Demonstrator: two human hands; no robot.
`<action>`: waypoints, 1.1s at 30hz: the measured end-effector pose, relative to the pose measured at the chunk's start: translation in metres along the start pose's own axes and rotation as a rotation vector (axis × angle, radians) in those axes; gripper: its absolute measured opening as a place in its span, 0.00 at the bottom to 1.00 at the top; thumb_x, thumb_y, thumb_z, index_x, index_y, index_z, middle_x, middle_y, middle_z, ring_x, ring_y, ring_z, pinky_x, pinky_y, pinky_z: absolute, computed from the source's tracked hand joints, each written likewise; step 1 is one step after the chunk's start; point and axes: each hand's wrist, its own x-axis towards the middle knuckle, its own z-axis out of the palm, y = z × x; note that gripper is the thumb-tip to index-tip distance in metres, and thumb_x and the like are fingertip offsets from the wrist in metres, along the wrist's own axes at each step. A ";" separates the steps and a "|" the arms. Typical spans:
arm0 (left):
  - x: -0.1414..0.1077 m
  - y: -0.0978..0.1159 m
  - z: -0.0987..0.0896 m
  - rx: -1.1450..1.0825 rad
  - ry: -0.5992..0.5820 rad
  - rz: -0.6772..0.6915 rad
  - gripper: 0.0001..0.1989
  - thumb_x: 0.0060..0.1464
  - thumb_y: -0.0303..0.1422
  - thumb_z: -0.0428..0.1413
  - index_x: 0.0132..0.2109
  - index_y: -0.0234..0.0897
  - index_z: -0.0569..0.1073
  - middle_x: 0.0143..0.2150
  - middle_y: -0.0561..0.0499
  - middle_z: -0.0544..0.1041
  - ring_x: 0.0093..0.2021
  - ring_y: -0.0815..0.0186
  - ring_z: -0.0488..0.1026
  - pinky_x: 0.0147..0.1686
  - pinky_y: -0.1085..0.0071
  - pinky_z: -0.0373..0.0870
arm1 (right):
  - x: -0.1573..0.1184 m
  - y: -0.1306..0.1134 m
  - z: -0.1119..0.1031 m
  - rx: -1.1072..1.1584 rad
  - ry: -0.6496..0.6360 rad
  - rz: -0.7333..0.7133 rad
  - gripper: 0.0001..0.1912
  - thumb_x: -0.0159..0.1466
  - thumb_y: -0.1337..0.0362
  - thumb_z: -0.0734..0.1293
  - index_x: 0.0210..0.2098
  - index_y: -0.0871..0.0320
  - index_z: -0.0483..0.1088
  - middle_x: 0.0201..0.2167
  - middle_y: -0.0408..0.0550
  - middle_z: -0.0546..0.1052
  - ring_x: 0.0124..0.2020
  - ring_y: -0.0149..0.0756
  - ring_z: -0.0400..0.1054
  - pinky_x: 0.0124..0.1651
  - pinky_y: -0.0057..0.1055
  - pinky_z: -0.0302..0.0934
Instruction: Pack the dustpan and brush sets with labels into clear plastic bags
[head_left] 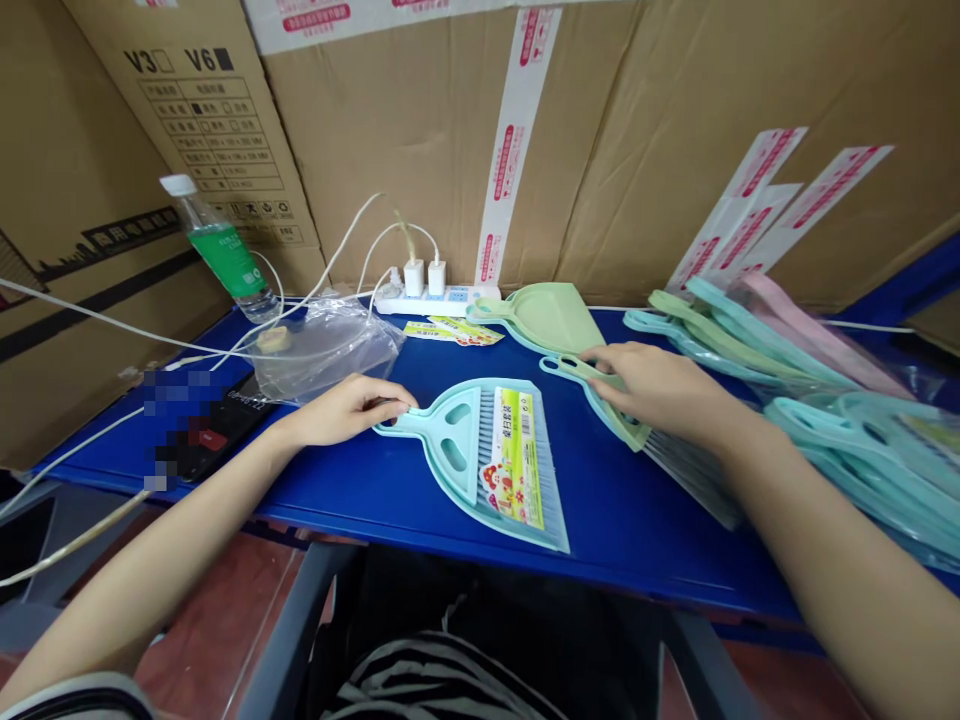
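Two hands work at your bench (360,490), each on its own set. Your left grip (352,408) is pinched on the handle end of a blue pan (444,482), which lies near the front edge, handle toward your left and wide lip toward your right. Nested in that pan is a blue brush (471,440), with a bright label (517,455) across its bristles. Your right grip (645,385) is closed, thumb and fingers, around a green brush (636,437), its bristles running toward you under your forearm. Beneath that brush shows the edge of a second pan (598,408), also blue. Behind it you have a green pan (551,315), lying near the cardboard. Wrapped sets (862,450) in blue, green and pink are heaped at your far right. Toward your left are a clear bag (330,345), a phone (225,430) and a tilted bottle (229,260); a power strip (469,300) sits at the back.
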 end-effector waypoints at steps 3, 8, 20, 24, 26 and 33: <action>0.000 0.000 0.000 0.020 0.007 -0.004 0.15 0.62 0.38 0.49 0.40 0.33 0.77 0.35 0.49 0.80 0.32 0.68 0.73 0.35 0.75 0.67 | 0.001 0.001 0.000 0.008 0.009 -0.010 0.21 0.60 0.61 0.56 0.46 0.56 0.75 0.37 0.53 0.81 0.37 0.48 0.75 0.33 0.40 0.69; 0.001 0.001 0.003 0.023 0.040 0.011 0.14 0.62 0.37 0.49 0.41 0.34 0.76 0.33 0.50 0.79 0.30 0.70 0.71 0.32 0.76 0.66 | -0.004 -0.007 0.001 -0.003 0.107 -0.053 0.20 0.62 0.63 0.57 0.47 0.60 0.75 0.40 0.58 0.80 0.42 0.51 0.73 0.41 0.45 0.68; 0.003 0.002 0.006 0.032 0.108 0.006 0.14 0.61 0.39 0.49 0.34 0.34 0.73 0.30 0.51 0.75 0.29 0.70 0.69 0.30 0.76 0.64 | -0.011 -0.058 0.007 0.327 0.064 -0.238 0.29 0.70 0.54 0.49 0.62 0.62 0.63 0.54 0.59 0.75 0.56 0.51 0.68 0.55 0.54 0.63; 0.004 0.001 0.006 0.010 0.142 0.006 0.14 0.61 0.39 0.49 0.34 0.35 0.73 0.29 0.52 0.75 0.29 0.70 0.69 0.29 0.76 0.64 | -0.006 -0.053 0.011 0.482 0.065 -0.180 0.28 0.69 0.53 0.50 0.60 0.59 0.65 0.55 0.59 0.74 0.57 0.53 0.66 0.58 0.56 0.60; 0.003 0.000 0.006 -0.019 0.167 -0.008 0.15 0.61 0.40 0.50 0.33 0.34 0.73 0.29 0.52 0.74 0.29 0.70 0.68 0.29 0.77 0.64 | -0.003 -0.052 0.012 0.642 0.068 -0.110 0.28 0.68 0.53 0.51 0.63 0.57 0.62 0.55 0.58 0.74 0.57 0.51 0.67 0.58 0.55 0.60; 0.003 -0.005 0.002 -0.143 0.241 -0.044 0.16 0.59 0.42 0.52 0.32 0.33 0.71 0.26 0.54 0.70 0.25 0.73 0.64 0.24 0.78 0.63 | 0.002 -0.055 0.009 1.353 -0.033 0.139 0.35 0.68 0.57 0.52 0.71 0.51 0.38 0.50 0.55 0.76 0.49 0.46 0.74 0.45 0.45 0.72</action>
